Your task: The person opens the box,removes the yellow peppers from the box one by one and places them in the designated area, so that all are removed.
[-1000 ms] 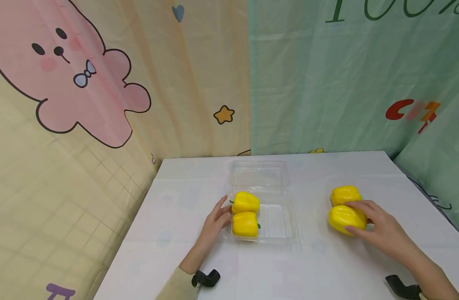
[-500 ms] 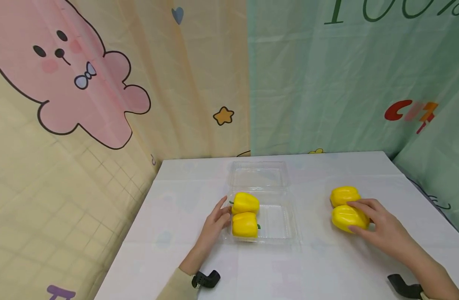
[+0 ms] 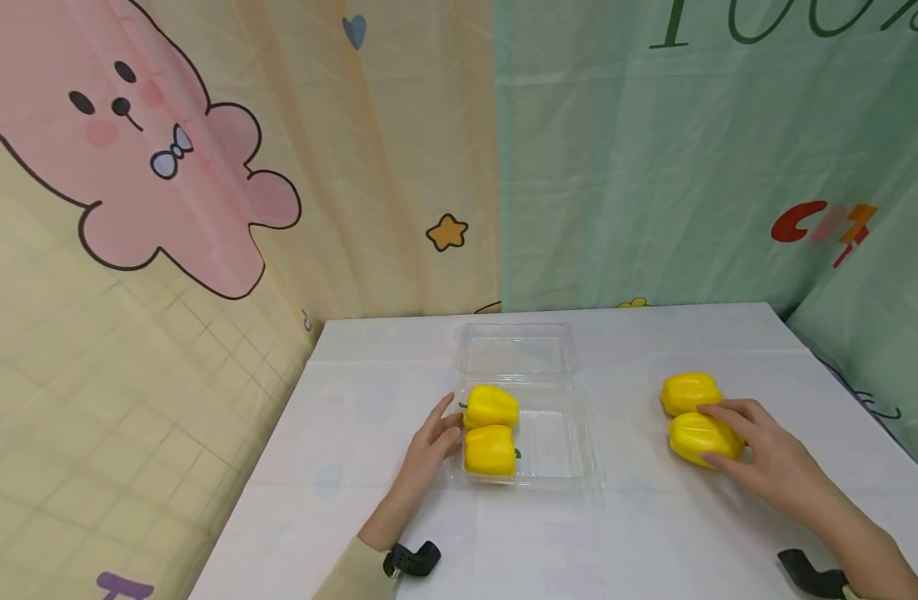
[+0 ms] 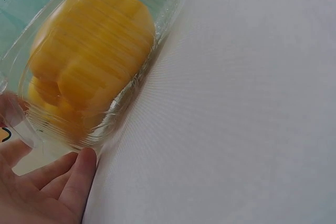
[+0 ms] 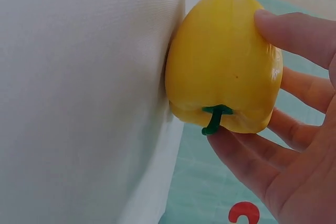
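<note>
My right hand [image 3: 762, 446] grips a yellow bell pepper [image 3: 702, 439], thumb on the near side and fingers over the far side. Its green stem [image 5: 214, 119] points toward the palm in the right wrist view. Just behind it a second yellow bell pepper [image 3: 690, 393] lies on the table. A clear plastic clamshell box [image 3: 552, 446] lies opened flat, with two more yellow peppers [image 3: 491, 450] side by side in its left half. My left hand [image 3: 429, 450] rests at the box's left wall, fingers lightly extended, fingertips right at the plastic [image 4: 79, 142].
The box's clear lid [image 3: 517, 348] lies back toward the table's far edge. A white cloth covers the table [image 3: 339, 417]. Patterned curtains [image 3: 399, 167] hang behind and to the left. A black wrist mount [image 3: 412, 558] sits on the left wrist.
The gripped pepper has shifted slightly to the right with my right hand. The left hand, the box and the peppers in it stay where they were.
</note>
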Available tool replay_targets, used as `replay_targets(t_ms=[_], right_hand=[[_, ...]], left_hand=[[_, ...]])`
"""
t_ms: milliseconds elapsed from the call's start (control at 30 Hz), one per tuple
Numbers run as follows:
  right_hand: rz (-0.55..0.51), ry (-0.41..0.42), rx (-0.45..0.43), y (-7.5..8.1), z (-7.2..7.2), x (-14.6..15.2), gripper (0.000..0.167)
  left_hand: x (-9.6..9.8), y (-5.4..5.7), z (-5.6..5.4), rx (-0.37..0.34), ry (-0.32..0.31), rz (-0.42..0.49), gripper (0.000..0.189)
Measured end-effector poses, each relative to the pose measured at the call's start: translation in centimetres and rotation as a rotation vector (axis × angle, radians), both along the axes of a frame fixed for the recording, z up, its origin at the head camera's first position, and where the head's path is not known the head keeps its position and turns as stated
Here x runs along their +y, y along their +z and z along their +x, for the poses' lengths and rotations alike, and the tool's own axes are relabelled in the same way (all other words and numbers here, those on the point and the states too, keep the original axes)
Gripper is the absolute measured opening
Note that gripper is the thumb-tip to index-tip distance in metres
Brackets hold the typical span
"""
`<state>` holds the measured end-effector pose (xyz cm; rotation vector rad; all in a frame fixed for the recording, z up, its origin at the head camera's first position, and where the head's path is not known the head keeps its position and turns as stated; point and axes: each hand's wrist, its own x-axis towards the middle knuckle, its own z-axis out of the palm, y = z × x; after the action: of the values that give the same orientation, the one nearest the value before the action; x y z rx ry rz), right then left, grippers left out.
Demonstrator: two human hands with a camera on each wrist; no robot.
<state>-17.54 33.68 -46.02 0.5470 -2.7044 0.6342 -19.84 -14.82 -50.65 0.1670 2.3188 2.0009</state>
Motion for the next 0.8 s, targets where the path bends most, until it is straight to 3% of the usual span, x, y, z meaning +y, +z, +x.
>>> replay_targets(t_ms=[800], right_hand=[[0.062,-0.011,0.017,-0.23,-0.52,0.1,0.071]], left_hand=[[0.07,0.04,-0.19,-0.022,0.018,0.011,0.058]])
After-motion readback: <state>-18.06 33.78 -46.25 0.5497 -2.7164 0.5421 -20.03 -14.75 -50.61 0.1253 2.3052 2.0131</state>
